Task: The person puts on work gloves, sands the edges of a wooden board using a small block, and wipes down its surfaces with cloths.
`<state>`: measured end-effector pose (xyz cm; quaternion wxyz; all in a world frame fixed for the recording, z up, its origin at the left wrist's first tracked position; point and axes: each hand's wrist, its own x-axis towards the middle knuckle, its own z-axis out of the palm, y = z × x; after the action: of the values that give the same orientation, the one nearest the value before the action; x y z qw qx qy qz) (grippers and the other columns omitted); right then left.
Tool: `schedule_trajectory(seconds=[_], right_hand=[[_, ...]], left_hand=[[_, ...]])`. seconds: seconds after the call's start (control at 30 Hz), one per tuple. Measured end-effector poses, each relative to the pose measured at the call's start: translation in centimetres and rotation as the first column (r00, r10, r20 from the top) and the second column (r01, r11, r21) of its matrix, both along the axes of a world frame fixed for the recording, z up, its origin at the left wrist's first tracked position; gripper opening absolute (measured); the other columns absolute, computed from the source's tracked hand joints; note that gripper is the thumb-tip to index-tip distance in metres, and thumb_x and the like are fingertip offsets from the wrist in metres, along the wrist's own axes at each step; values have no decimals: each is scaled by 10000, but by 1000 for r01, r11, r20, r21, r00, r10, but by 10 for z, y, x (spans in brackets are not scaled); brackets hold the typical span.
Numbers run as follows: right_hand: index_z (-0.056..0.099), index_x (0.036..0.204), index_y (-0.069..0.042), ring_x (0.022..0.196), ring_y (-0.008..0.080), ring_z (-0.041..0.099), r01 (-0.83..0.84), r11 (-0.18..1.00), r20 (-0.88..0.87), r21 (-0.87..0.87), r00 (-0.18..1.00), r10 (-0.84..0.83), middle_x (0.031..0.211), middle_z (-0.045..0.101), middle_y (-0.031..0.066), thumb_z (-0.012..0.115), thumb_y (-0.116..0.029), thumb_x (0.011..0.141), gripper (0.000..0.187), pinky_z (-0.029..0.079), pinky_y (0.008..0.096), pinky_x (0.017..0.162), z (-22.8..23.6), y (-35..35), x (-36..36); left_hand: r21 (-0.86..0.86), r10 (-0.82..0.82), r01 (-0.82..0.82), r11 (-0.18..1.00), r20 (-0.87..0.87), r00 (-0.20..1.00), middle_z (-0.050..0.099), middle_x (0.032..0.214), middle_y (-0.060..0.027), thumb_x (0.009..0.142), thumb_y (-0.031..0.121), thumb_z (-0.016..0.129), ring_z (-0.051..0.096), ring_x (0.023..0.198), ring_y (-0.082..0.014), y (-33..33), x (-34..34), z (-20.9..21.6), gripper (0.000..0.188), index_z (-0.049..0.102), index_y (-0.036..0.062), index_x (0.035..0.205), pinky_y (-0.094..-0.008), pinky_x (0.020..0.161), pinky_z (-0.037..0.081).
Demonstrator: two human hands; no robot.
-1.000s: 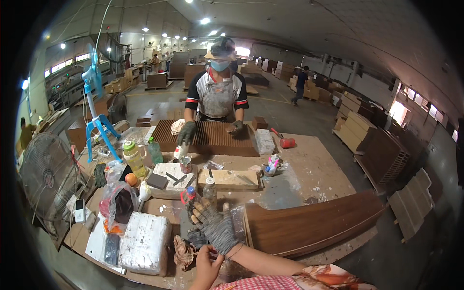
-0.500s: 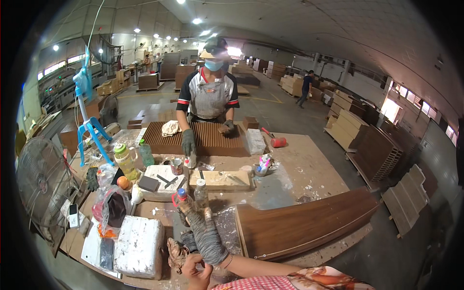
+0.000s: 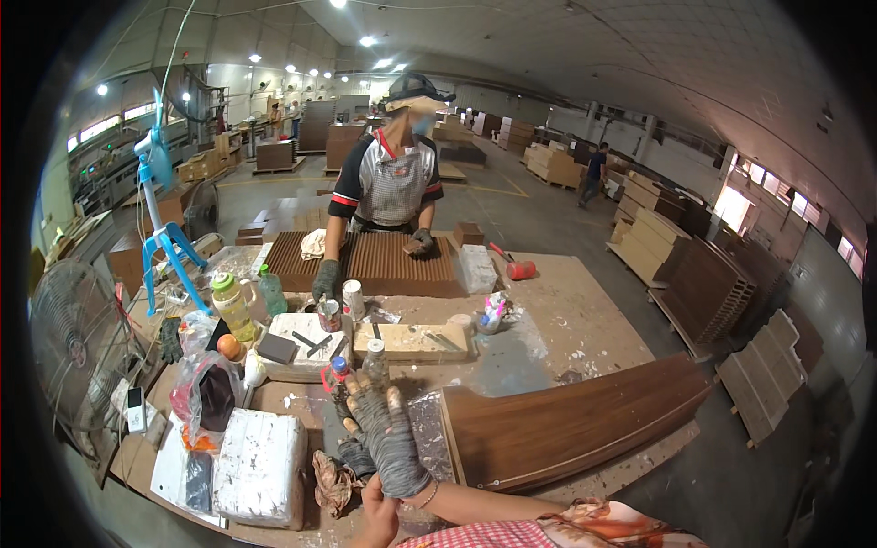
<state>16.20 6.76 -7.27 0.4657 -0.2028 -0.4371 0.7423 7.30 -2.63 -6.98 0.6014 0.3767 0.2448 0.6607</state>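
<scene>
My right hand (image 3: pixel 387 429) wears a grey fingerless glove. Its fingers point away from me, spread and holding nothing, just short of a blue-capped bottle (image 3: pixel 339 370) and a small clear bottle (image 3: pixel 375 359). At the right wrist, my bare left hand (image 3: pixel 380 511) pinches the glove's cuff (image 3: pixel 408 486). Beside them on the table lie a crumpled brown rag (image 3: pixel 334 482) and another dark grey glove (image 3: pixel 354 454), partly hidden behind my right hand. A long brown wooden panel (image 3: pixel 575 416) lies to the right.
Across the table (image 3: pixel 594 320), a co-worker (image 3: pixel 391 183) in gloves stands behind a ribbed brown panel stack (image 3: pixel 393 260). A white foam block (image 3: pixel 260 466), plastic bag (image 3: pixel 206 388) and jug (image 3: pixel 233 310) stand at left. A fan (image 3: pixel 82 347) is beyond the left edge.
My right hand's fingers have spread wider, while my left hand has moved up against the cuff. The co-worker's gloved hand has left a white can, and their head has turned right.
</scene>
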Motion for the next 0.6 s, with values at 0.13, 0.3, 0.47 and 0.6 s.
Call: schedule_trajectory(seconds=[0.13, 0.3, 0.47, 0.6], right_hand=[[337, 1418, -19, 1296, 213, 400, -6, 999, 85, 43, 996, 2, 1410, 420, 147, 372, -323, 1010, 510, 272, 332, 1112, -8, -7, -4], [337, 1418, -18, 1300, 209, 396, -4, 996, 189, 93, 982, -14, 1410, 419, 146, 375, -304, 1012, 498, 268, 328, 1113, 24, -15, -9], [336, 1419, -16, 1304, 205, 392, 1, 991, 312, 137, 949, -44, 1410, 419, 144, 379, -285, 1015, 487, 265, 324, 1114, 19, -13, -12], [350, 1404, -45, 1338, 303, 329, 100, 661, 322, 744, 813, -485, 1482, 294, 168, 478, -25, 915, 506, 249, 343, 1117, 31, 10, -8]], left_hand=[[167, 290, -246, 955, -334, 897, 627, 1009, -109, 896, 38, 512, 580, 960, -228, 9, 19, -25, 181, 598, -25, 1043, -323, 832, 441], [-474, 68, 44, 879, 216, 974, 525, 1242, -74, 935, 99, 499, 527, 1107, -193, 13, 22, -12, 381, 417, 33, 1301, -347, 967, 416], [106, -35, 193, 976, -791, 610, 382, 1413, -186, 950, 122, 445, 336, 1329, -309, 14, -1, -35, 490, 308, -31, 1396, -402, 1112, 231], [208, 320, -244, 947, -630, 707, 450, 1203, -182, 759, 13, 634, 443, 1139, -267, 21, 3, 22, 539, 412, -20, 1248, -345, 938, 362]])
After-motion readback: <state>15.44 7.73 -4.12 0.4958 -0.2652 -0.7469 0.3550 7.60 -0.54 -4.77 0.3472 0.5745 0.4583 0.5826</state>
